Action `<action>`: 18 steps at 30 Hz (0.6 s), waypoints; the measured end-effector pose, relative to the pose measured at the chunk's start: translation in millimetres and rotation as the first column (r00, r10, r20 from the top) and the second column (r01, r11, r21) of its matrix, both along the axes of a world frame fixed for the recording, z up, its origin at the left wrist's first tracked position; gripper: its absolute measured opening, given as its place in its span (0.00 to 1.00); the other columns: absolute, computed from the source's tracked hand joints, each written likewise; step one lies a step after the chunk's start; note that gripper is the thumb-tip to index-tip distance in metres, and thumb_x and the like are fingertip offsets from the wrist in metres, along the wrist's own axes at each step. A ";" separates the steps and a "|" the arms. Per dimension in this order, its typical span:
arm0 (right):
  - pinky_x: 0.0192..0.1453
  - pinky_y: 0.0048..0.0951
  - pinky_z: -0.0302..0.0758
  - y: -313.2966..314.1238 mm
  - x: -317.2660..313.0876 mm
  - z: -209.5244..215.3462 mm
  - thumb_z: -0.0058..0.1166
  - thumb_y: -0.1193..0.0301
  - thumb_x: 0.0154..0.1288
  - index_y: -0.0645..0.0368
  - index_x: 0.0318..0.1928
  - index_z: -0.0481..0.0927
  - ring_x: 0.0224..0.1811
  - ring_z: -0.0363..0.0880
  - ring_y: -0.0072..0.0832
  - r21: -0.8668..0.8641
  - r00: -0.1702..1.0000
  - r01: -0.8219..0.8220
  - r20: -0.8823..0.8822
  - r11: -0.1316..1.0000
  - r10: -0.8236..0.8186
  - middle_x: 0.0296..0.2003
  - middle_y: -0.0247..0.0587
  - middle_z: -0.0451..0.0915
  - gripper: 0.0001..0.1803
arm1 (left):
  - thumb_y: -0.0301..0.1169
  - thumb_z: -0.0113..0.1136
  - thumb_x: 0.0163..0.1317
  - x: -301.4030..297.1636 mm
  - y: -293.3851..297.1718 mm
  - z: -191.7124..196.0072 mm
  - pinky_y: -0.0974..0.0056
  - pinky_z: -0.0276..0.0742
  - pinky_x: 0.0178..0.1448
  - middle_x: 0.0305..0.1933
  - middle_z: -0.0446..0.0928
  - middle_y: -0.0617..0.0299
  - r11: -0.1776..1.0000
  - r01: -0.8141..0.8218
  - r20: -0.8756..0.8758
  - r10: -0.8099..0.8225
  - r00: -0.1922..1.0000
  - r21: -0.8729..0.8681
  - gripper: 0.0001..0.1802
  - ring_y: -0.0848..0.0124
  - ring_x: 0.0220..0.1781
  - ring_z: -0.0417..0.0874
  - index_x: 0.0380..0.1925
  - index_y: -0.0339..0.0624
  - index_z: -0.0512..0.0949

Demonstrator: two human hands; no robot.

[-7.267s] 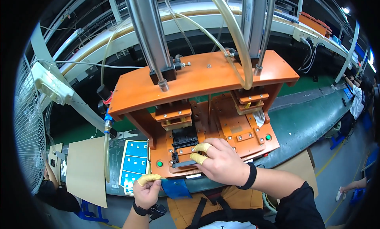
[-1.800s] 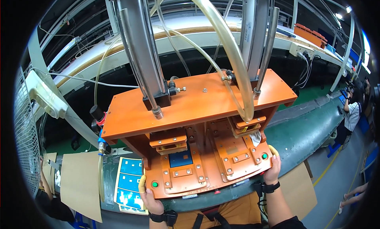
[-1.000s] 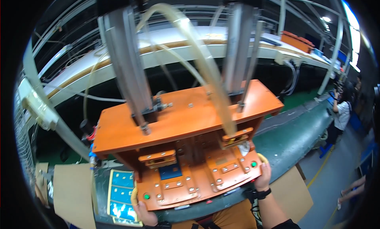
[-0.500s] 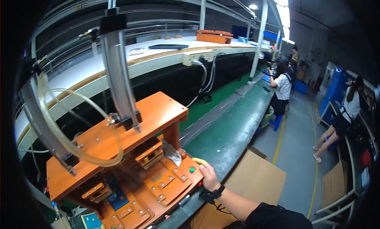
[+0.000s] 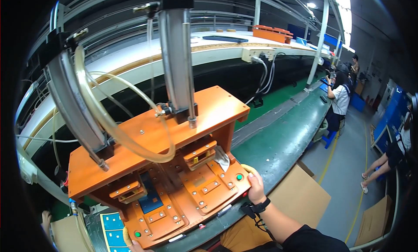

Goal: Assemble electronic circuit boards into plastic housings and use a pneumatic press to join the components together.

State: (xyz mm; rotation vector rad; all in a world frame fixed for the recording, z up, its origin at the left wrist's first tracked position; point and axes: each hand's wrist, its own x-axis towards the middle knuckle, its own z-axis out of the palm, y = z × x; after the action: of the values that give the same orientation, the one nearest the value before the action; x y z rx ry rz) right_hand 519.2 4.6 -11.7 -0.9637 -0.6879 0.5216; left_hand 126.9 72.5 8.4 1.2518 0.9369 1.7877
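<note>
An orange pneumatic press [image 5: 161, 132] with two upright cylinders stands on the green bench in front of me. My right hand [image 5: 256, 189] grips the right front corner of its base, beside a green button [image 5: 239, 177]; a yellow cover is on one finger. At the left front corner, near another green button [image 5: 137, 234], my left hand [image 5: 136, 246] holds the edge, mostly cut off by the lower rim. A yellow-covered finger and the thumb show there. A dark blue flat piece [image 5: 150, 202] lies in the left nest of the base. A silvery crumpled piece [image 5: 222, 159] is by the right post.
Blue sheets with small cut-outs [image 5: 114, 228] lie left of the press. Marker pens [image 5: 177, 238] are along its front. A cardboard box [image 5: 300, 193] stands right of the bench. Clear hoses [image 5: 126, 143] loop over the press. A seated co-worker [image 5: 340, 93] is farther along the bench.
My view has turned left, so the press appears farther right. My left hand has come into view at the left front corner. The right hand stays at its corner.
</note>
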 end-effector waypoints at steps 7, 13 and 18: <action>0.63 0.30 0.71 1.7 -4.4 5.8 0.37 0.67 0.69 0.72 0.60 0.69 0.55 0.77 0.32 -0.034 1.000 0.006 0.026 0.999 -0.005 0.53 0.51 0.77 0.25 | 0.36 0.42 0.72 -0.8 -3.0 7.6 0.52 0.62 0.72 0.67 0.66 0.45 1.000 0.005 -0.045 -0.006 0.999 -0.010 0.25 0.54 0.68 0.67 0.63 0.29 0.65; 0.63 0.28 0.69 0.0 -2.9 9.0 0.37 0.71 0.71 0.72 0.61 0.68 0.56 0.75 0.28 0.002 0.999 -0.037 -0.006 0.999 0.037 0.54 0.48 0.77 0.23 | 0.33 0.42 0.70 0.9 1.4 2.1 0.49 0.62 0.72 0.67 0.65 0.44 0.997 0.078 0.120 -0.077 0.990 -0.010 0.25 0.52 0.68 0.68 0.63 0.30 0.65; 0.64 0.28 0.68 -0.6 -3.0 10.1 0.37 0.70 0.70 0.72 0.61 0.68 0.57 0.75 0.28 -0.019 0.999 -0.037 0.003 0.999 0.037 0.55 0.48 0.76 0.24 | 0.33 0.42 0.69 1.6 1.6 1.9 0.48 0.63 0.72 0.67 0.65 0.43 0.997 0.080 0.134 -0.078 0.988 -0.011 0.26 0.51 0.68 0.68 0.64 0.31 0.65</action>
State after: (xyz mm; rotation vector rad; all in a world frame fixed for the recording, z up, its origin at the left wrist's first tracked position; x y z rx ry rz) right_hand 516.2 4.0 -1.6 -0.9715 -0.7061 0.5596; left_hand 128.6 74.1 10.3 1.1281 0.8143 1.7746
